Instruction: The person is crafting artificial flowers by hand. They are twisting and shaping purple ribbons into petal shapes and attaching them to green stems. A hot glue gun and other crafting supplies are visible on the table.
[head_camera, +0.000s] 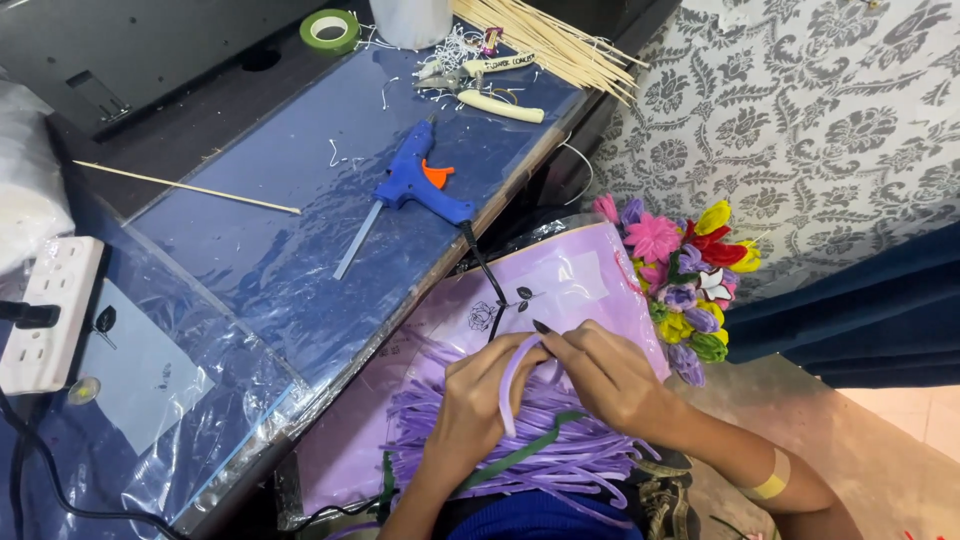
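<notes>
Both hands work over my lap. My left hand (478, 405) and my right hand (605, 375) together pinch a curved purple foam strip (512, 380), bent into an arc between the fingers. Under the hands lies a heap of purple strips (560, 450) with a green strip (525, 452) across it, all resting on a lilac wrapping sheet (570, 280). A bunch of small handmade flowers (690, 285) in pink, yellow, red and purple sits just right of the sheet.
A blue glue gun (410, 185) lies on the plastic-covered blue tabletop (290, 260). Pliers (480, 85), wooden sticks (550, 40), a single stick (185, 187) and a green tape roll (330, 30) are farther back. A white power strip (45, 315) sits at left.
</notes>
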